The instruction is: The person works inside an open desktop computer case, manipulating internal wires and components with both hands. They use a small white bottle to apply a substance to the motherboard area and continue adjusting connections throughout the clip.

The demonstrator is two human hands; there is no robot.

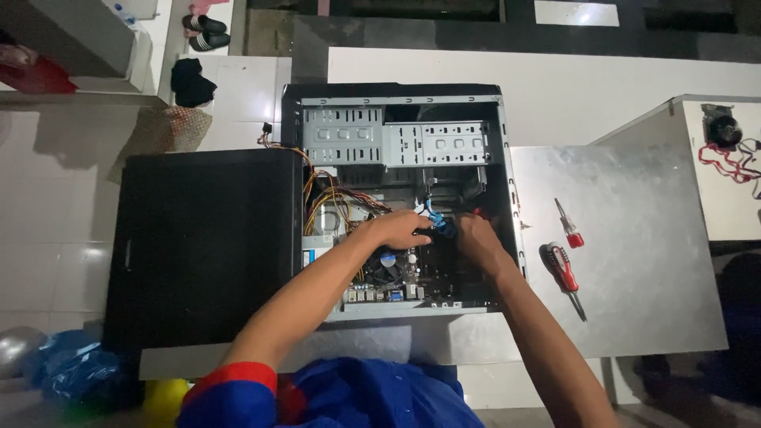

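Both hands [400, 230] [476, 238] inside open computer case [507, 198], fingers pinching blue cable [434, 215]; best eased gently, clear of motherboard [412, 273].

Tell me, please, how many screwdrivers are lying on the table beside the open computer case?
2: a small screwdriver right of the computer case, and a larger screwdriver just below it.
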